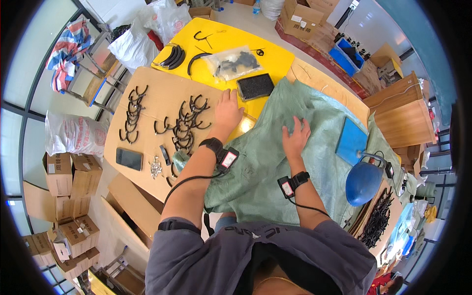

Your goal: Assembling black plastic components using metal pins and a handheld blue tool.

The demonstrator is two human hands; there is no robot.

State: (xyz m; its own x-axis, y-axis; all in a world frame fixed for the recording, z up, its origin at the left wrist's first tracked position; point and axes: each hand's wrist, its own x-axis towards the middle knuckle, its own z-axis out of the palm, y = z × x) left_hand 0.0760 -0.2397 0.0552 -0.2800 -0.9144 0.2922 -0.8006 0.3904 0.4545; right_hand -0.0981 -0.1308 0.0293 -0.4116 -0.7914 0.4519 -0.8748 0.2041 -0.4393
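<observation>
My left hand (pixel 229 110) is palm down, fingers stretched away from me and unclenched, over the cardboard (pixel 162 91) edge just beside the black tray (pixel 255 87). My right hand (pixel 296 137) has its fingers spread and loosely bent, above the green sheet (pixel 260 152); I can't tell whether they touch it. The tray lies flat on the yellow table (pixel 280 46), beyond my left fingertips, its long axis running left to right with the right end angled slightly away from me. It's a shallow rectangle, its inside dark and grainy. The sheet drapes before me, one peak pointing to the far side; its long axis is unclear. It's woven, pale green, faintly shiny and creased. Black curved pieces (pixel 184 125) cluster left of my left hand.
</observation>
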